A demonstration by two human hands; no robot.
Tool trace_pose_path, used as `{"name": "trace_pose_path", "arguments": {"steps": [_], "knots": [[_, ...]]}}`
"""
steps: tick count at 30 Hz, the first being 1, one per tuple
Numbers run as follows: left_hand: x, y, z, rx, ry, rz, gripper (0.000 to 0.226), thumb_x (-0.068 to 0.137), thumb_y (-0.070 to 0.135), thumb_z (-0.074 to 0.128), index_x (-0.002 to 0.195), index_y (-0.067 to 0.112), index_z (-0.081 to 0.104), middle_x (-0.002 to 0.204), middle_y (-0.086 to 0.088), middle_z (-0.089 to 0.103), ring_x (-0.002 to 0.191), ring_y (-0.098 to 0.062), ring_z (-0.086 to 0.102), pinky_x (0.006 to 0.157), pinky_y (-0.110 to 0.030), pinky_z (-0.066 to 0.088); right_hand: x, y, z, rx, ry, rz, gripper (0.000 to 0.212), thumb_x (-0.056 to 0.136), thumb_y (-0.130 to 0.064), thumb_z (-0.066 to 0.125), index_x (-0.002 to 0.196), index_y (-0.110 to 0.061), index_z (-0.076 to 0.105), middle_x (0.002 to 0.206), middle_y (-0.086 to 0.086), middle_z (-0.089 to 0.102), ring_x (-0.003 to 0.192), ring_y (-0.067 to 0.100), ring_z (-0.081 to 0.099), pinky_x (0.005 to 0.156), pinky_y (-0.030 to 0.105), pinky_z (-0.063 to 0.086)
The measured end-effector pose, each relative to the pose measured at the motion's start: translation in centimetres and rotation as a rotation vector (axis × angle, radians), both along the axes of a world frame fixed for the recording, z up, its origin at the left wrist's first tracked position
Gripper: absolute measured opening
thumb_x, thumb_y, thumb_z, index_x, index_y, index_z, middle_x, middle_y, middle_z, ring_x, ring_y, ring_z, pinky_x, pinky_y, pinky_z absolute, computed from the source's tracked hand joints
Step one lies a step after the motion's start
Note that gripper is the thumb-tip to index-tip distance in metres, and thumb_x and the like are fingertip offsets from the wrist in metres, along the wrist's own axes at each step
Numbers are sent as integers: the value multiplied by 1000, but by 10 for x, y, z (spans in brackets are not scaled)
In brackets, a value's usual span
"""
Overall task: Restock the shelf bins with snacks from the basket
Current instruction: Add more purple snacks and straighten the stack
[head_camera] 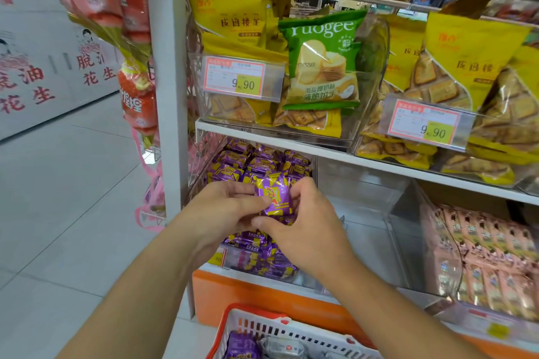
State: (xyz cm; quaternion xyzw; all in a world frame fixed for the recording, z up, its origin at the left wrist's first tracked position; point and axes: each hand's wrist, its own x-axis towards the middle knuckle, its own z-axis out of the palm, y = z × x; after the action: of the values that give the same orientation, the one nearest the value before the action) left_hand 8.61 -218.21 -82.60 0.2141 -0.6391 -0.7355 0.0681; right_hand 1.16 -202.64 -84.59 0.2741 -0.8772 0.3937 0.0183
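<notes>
Purple snack packet [274, 197] pinched between both hands above price tag "9.90" [234, 76].

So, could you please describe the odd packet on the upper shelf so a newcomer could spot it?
Start at the upper shelf and find its leftmost clear bin. Leaning at the front is a green packet picturing round crackers, the only green one among yellow packets.

Retail snack shop, shelf bins [367, 90] of packaged biscuits, price tags [236, 76], shopping basket [250, 326] on tiled floor [73, 198]
</notes>
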Motion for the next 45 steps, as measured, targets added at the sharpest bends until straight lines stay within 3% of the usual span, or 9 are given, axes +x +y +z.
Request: {"name": "trace_pose_path", "arguments": {"steps": [5, 9, 15, 20, 25, 31, 38, 42, 45], "knots": [[-2, -10, -4, -241, -112, 103, 19, 80, 30, 82, 97, 24, 77, 94, -2, 76, 87, -19, 69, 73, -34, 48, -5, 5, 8, 126, 74, 104, 50, 77, -34, 84, 112, -32, 48, 112, -13, 51, 87, 8, 57, 73, 32, 51], [-1, -18, -4, -306, -122, 83, 9, 93, 27, 72, 99, 28, 78, 107, 7, 74, 103, -10, 64, 82, -31, 45, -11, 4, 11, 184, 77, 319, 88, 80, -13, 82, 152, -42, 39, 140, -28, 35, 96, -9, 50, 87, 19, 47], [2, -22, -8, -518, -156, 87, 19, 97, 30, 69, 114, 25, 67, 102, 4, 69, 70, -9, 59, 62, -25, 43, -11, -20, 1, 234, 114, 221, 40, 84, -36, 81, 119, -26, 64, 97, -18, 51, 84, 4, 50, 81, 27, 45], [3, -29, -14, -903, -193, 150, 47, 88, 9, 55, 133, 19, 59, 133, -4, 56, 116, -28, 58, 95, -33, 47, -17, -54, -8, 309, 179, 121, 31, 90, -46, 74, 98, -20, 61, 98, -4, 54, 96, 20, 53, 82, 40, 52], [5, -28, -17, -997, -184, 11, 45, 82, -3, 50, 119, 14, 69, 131, 2, 51, 122, -21, 51, 92, -19, 36, -22, -88, -16, 410, 352, 117, 30, 87, -43, 68, 103, -18, 68, 111, 3, 50, 112, 28, 43, 97, 41, 45], [0, -36, -31, -1062, -234, -104, 52, 70, 21, 36, 114, 19, 64, 127, 7, 55, 119, -24, 53, 98, -40, 50, -24, -107, -16, 588, 404, 198, 39, 86, -31, 66, 122, -17, 68, 121, 7, 51, 120, 32, 40, 103, 43, 41], [5, -31, -26, -1131, -327, -123, 74, 65, 29, 33, 134, 17, 57, 148, 8, 45, 135, -24, 45, 107, -41, 45, -19, -76, -11, 482, 235, 199, 54, 83, -11, 63, 136, -15, 53, 128, 5, 53, 123, 27, 42, 105, 39, 42], [9, -22, -17, -1086, -288, -112, 70, 71, 24, 44, 139, 12, 56, 152, -1, 43, 142, -25, 40, 114, -41, 40, -24, -36, 4, 470, 159, 123, 60, 75, 4, 59, 130, -19, 57, 128, -1, 54, 124, 21, 44, 106, 38, 43], [7, -17, -15, -1008, -217, -72, 62, 82, -1, 55, 142, 16, 58, 157, -1, 39, 148, -22, 31, 120, -39, 34, -26, -10, 17, 613, 94, 107, 52, 76, -8, 61, 126, -21, 58, 128, -1, 53, 125, 21, 42, 102, 37, 44]]}}
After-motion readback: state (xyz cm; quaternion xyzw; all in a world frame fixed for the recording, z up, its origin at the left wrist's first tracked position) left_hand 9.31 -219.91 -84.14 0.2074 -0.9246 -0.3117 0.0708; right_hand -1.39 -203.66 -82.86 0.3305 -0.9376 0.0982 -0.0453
